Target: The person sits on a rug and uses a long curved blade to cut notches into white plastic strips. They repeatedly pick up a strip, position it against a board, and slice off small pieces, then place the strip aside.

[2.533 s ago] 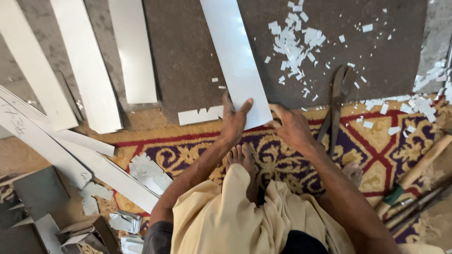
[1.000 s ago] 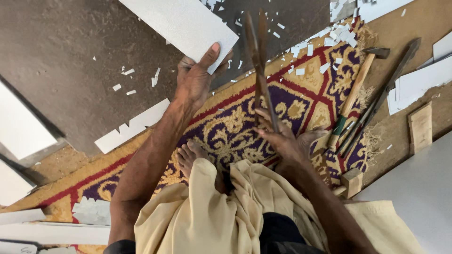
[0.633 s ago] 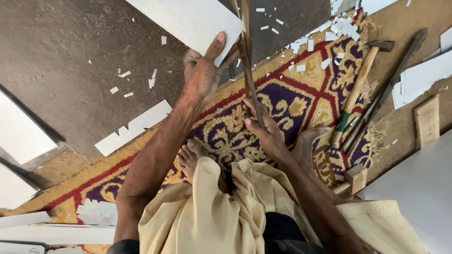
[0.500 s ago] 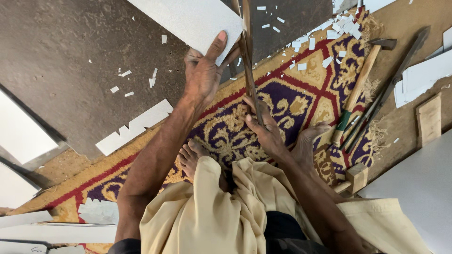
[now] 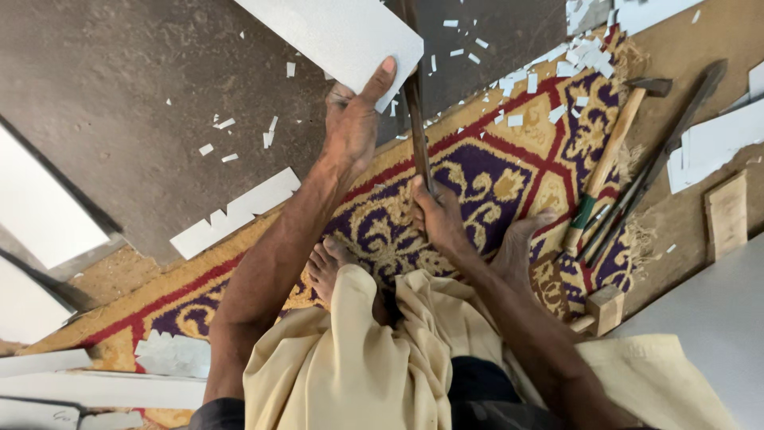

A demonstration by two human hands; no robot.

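Seated on patterned rug (image 5: 493, 171), bare feet out front. Left hand (image 5: 354, 119) pins the near corner of a white panel (image 5: 334, 32), thumb lying flat on its face, fingers curled at the panel's edge. Panel runs away toward the top of view over the dark floor (image 5: 119, 95). Right hand (image 5: 438, 223) is closed round the lower end of a long dark blade (image 5: 414, 103), which stands just beside the panel's right edge, right next to the left thumb. Hands sit apart, left ahead, right nearer the body, blade spanning between them. White offcut chips (image 5: 581, 52) scattered on floor and rug. Right of the hands: hammer (image 5: 609, 155) and other long tools lie together; small wooden block (image 5: 726, 215) beyond. Cut white strip (image 5: 239, 211) lies left of the left forearm.
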